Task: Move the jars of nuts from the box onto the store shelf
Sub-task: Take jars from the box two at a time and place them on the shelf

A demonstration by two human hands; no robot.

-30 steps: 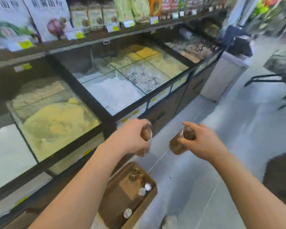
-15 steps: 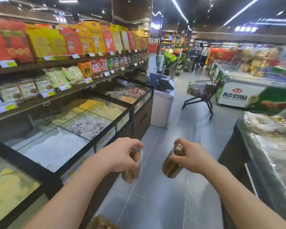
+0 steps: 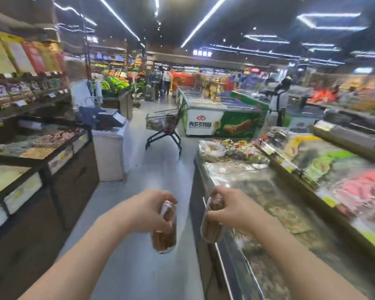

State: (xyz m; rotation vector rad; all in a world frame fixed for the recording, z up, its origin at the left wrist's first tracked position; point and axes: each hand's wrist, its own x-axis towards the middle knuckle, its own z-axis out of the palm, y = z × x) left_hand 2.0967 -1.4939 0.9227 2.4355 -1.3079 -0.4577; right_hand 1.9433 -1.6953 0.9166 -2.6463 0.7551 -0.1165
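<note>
Mid-carry, lower centre of frame: my left hand (image 3: 148, 210) and right hand (image 3: 232, 210) each clasp one jar of nuts (image 3: 165, 230), second jar (image 3: 211, 224); I judge shelving remains undone.

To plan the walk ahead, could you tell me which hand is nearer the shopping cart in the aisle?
Left. The left hand sits almost straight below the shopping cart; the right hand is farther right.

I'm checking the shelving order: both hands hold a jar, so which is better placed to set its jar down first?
Probably the right hand: its jar already hangs at the edge of the display counter, while the left hand holds its jar over the aisle floor.
</note>
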